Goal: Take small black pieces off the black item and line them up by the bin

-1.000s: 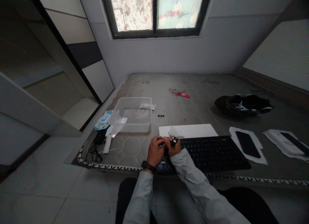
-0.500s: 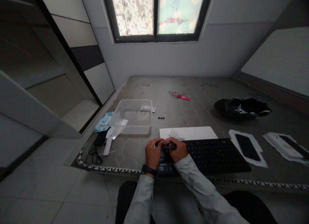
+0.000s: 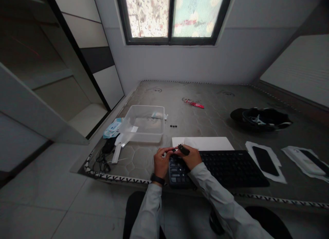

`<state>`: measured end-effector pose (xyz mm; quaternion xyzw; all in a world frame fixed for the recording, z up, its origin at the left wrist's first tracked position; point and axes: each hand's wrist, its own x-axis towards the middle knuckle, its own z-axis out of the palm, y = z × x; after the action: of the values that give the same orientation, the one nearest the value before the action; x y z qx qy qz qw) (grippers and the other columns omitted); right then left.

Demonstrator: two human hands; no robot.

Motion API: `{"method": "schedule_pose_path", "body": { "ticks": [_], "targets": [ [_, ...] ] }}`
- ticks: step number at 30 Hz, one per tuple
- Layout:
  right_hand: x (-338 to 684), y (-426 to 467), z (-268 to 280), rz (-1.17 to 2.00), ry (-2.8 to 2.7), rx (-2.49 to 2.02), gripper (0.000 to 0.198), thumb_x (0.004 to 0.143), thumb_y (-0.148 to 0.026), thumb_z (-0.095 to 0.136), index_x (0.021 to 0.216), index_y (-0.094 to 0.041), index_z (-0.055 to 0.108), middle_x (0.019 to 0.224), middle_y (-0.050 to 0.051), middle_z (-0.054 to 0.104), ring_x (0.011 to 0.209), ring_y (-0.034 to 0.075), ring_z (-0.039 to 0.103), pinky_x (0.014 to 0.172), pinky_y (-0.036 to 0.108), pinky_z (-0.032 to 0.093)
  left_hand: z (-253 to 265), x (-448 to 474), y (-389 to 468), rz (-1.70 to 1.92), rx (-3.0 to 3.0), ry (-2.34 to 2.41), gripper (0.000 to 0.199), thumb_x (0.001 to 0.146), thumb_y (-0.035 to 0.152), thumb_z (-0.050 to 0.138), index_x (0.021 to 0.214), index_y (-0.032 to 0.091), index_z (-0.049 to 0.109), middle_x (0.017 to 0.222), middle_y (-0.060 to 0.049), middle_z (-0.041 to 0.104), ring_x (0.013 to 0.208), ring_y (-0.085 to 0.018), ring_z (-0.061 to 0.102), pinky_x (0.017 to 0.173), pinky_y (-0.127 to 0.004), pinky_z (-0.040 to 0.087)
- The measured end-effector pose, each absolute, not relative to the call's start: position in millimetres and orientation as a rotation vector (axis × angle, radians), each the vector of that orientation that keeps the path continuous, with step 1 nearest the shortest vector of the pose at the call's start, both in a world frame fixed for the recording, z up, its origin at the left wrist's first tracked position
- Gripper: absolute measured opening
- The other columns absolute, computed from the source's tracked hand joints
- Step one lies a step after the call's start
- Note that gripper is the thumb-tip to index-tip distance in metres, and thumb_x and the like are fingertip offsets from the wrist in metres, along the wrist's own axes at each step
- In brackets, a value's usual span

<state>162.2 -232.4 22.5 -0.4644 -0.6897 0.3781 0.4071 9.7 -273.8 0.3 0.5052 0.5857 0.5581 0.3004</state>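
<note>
Where the two hands meet over the left end of the black keyboard (image 3: 218,167), a small dark tool (image 3: 184,150) is held just above the keys. It is short, black and stubby, too small and dim to make out finer detail. Its long axis runs from lower right to upper left, tilted a little, with the nearer-left end pointing toward the left hand.

Right hand (image 3: 192,157): fingers curled around the tool, thumb side up, knuckles toward the window; wrist lies over the keyboard's front-left part, grey sleeve running back to the lower right.

Left hand (image 3: 161,162): fingers bent and drawn narrow, tips pinched at a tiny dark piece (image 3: 174,150) just beside the tool's end; whether piece and tool touch cannot be told. A black wristband (image 3: 157,179) sits at the wrist, forearm coming straight up from below.

The keyboard lies along the front edge of the grey patterned surface (image 3: 205,108), long side parallel to that edge. A white sheet (image 3: 205,142) lies just behind it, touching or nearly so. A clear plastic tub (image 3: 144,124) stands to the left rear, well apart from the hands. Three small dark bits (image 3: 174,126) lie between tub and sheet.
</note>
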Motion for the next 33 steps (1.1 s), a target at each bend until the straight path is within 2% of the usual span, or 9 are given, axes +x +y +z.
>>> {"method": "schedule_pose_path", "body": {
  "ticks": [9, 13, 19, 21, 25, 28, 30, 33],
  "targets": [
    [166.9, -233.2, 25.9, 0.997, -1.748, -1.159, 0.031, 0.074, -0.052, 0.067, 0.086, -0.024, 0.073, 0.077, -0.001, 0.068, 0.075, 0.022, 0.063, 0.071, 0.033, 0.045, -2.8, 10.4, -272.0, 1.508, 1.369, 1.502, 0.024, 0.079, 0.04, 0.065, 0.095, 0.024, 0.074, 0.086, -0.002, 0.074, 0.076, -0.014, 0.059, 0.067, -0.026, 0.04],
    [170.0, -231.5, 27.9, 0.988, -1.806, -1.154, 0.031, 0.075, -0.053, 0.067, 0.087, -0.025, 0.073, 0.082, 0.0, 0.069, 0.08, 0.024, 0.064, 0.075, 0.035, 0.046, -4.4, 8.7, -272.9, 1.539, 1.376, 1.45, 0.022, 0.081, 0.039, 0.063, 0.094, 0.025, 0.075, 0.092, -0.004, 0.075, 0.085, -0.015, 0.064, 0.071, -0.026, 0.044],
    [172.6, -223.7, 27.7, 0.915, -1.95, -1.038, 0.028, 0.077, -0.051, 0.071, 0.087, -0.025, 0.073, 0.086, 0.0, 0.07, 0.081, 0.022, 0.065, 0.076, 0.033, 0.047, -5.7, 8.2, -274.5, 1.552, 1.361, 1.409, 0.023, 0.081, 0.038, 0.064, 0.096, 0.025, 0.075, 0.091, -0.005, 0.075, 0.085, -0.015, 0.065, 0.076, -0.027, 0.048],
    [174.3, -220.7, 29.3, 0.886, -1.998, -1.033, 0.025, 0.077, -0.049, 0.073, 0.085, -0.025, 0.073, 0.082, -0.001, 0.07, 0.077, 0.021, 0.064, 0.071, 0.032, 0.046, -5.4, 7.9, -275.3, 1.533, 1.363, 1.384, 0.024, 0.081, 0.038, 0.064, 0.096, 0.024, 0.075, 0.089, -0.005, 0.074, 0.078, -0.014, 0.064, 0.072, -0.026, 0.048],
    [181.1, -210.4, 35.3, 0.871, -2.222, -1.0, 0.013, 0.078, -0.036, 0.073, 0.086, -0.026, 0.072, 0.08, -0.002, 0.07, 0.076, 0.021, 0.065, 0.069, 0.03, 0.046, -4.0, 5.8, -277.2, 1.456, 1.36, 1.338, 0.028, 0.083, 0.04, 0.061, 0.097, 0.021, 0.075, 0.083, -0.004, 0.071, 0.056, -0.009, 0.053, 0.054, -0.023, 0.044],
    [189.5, -191.5, 41.6, 0.837, -2.4, -0.935, 0.015, 0.075, -0.023, 0.071, 0.089, -0.027, 0.072, 0.084, -0.003, 0.071, 0.079, 0.021, 0.065, 0.072, 0.03, 0.046, -2.4, 3.3, -277.5, 1.414, 1.349, 1.379, 0.03, 0.085, 0.041, 0.058, 0.103, 0.022, 0.072, 0.089, -0.004, 0.072, 0.066, -0.011, 0.058, 0.062, -0.024, 0.046],
    [196.2, -169.8, 45.3, 0.849, -2.418, -0.954, 0.013, 0.076, -0.025, 0.071, 0.089, -0.026, 0.073, 0.082, -0.003, 0.071, 0.075, 0.02, 0.066, 0.069, 0.028, 0.046, -2.4, 1.7, -276.7, 1.398, 1.351, 1.474, 0.032, 0.085, 0.041, 0.058, 0.109, 0.024, 0.069, 0.094, -0.004, 0.07, 0.075, -0.012, 0.059, 0.069, -0.025, 0.046],
    [206.1, -123.3, 45.4, 0.793, -2.41, -1.076, 0.011, 0.082, -0.032, 0.072, 0.089, -0.024, 0.073, 0.08, -0.002, 0.071, 0.074, 0.02, 0.066, 0.066, 0.028, 0.046, -5.5, 0.8, -274.1, 1.364, 1.392, 1.592, 0.032, 0.082, 0.041, 0.06, 0.108, 0.022, 0.067, 0.1, -0.005, 0.065, 0.075, -0.012, 0.054, 0.074, -0.027, 0.047]
  ]
}}
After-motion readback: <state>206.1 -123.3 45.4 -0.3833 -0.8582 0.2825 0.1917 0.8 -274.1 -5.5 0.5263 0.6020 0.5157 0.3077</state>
